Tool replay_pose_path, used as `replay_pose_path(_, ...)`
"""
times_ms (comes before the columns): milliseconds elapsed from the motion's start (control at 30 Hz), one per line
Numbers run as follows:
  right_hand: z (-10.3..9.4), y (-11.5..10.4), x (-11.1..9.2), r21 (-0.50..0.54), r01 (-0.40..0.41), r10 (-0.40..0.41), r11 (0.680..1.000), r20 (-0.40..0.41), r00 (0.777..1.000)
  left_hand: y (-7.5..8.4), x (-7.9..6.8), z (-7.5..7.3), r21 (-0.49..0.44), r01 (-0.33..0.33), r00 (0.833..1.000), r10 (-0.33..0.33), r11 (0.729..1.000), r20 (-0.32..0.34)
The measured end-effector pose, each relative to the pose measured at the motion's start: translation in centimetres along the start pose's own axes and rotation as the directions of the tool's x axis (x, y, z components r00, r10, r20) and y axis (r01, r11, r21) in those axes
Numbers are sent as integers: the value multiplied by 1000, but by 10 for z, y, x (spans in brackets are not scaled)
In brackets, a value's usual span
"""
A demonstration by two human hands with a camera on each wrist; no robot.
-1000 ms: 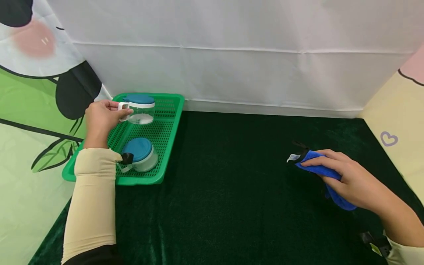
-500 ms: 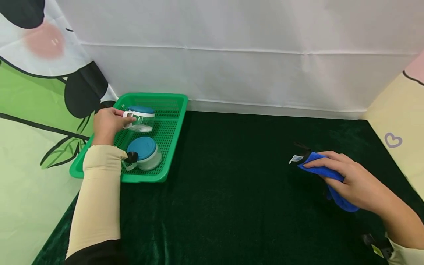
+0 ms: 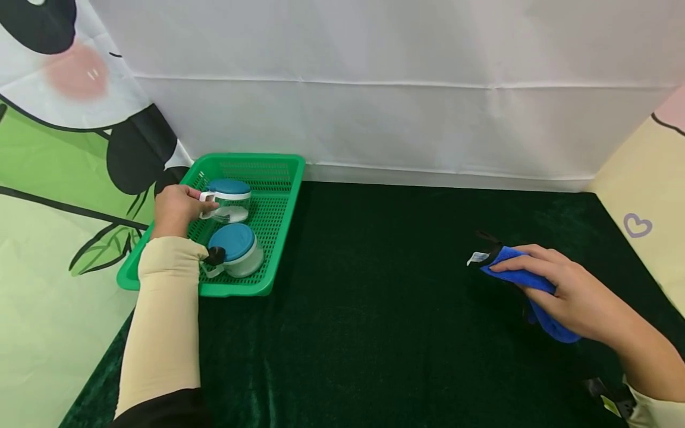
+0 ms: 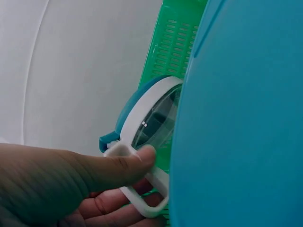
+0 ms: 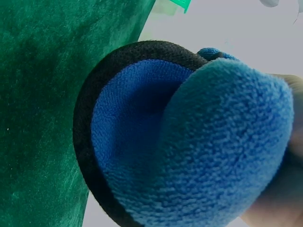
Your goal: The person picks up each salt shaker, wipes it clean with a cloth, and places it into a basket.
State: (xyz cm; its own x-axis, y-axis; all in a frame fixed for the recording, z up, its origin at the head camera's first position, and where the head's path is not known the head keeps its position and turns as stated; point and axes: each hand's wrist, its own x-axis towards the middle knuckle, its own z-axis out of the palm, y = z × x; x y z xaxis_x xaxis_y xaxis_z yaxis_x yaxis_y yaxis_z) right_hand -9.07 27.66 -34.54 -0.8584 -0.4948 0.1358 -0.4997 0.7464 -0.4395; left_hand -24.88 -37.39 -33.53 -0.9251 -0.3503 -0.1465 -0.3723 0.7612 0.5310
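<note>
My left hand (image 3: 179,208) pinches the white handle of a clear jar (image 3: 231,202) with a blue lid, inside the far part of a green basket (image 3: 286,238). In the left wrist view the thumb presses on the jar's white handle (image 4: 158,182), with fingers behind it. A second blue-lidded jar (image 3: 243,261) stands nearer in the same basket; its lid (image 4: 241,118) fills the right of the left wrist view. Over at the right, my right hand (image 3: 567,285) grips a folded blue cloth (image 3: 519,274) with a black border; the cloth (image 5: 222,146) hides most of the fingers in the right wrist view.
Dark green velvety fabric (image 3: 374,309) covers the table. A white sheet (image 3: 374,119) hangs behind it, with printed cloth (image 3: 48,238) on the left and a cream panel (image 3: 642,190) on the right. The basket's back rim is near the sheet.
My left hand has lowered the held jar further into the basket, close behind the other jar. The right hand keeps its grip on the cloth, nearly still. The head view has shifted slightly.
</note>
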Motion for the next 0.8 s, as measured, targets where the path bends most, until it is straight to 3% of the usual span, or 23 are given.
replay_pose_path(267,0,-1,1,4,-1,1,1000,0,1000,0,-2,0,20,28,999,-28,999,40)
replay_pose_path(433,1,-1,-1,-1,6,-6,1000,-5,1000,1,-3,1,76,48,991,-57,996,123)
replay_pose_path(633,0,-2,-4,-8,5,-5,1000,-14,1000,5,1,1,239,-33,971,-26,970,240)
replay_pose_path(800,1,-4,-5,-5,-5,5,1000,-15,1000,4,6,-2,217,-38,956,-28,975,292)
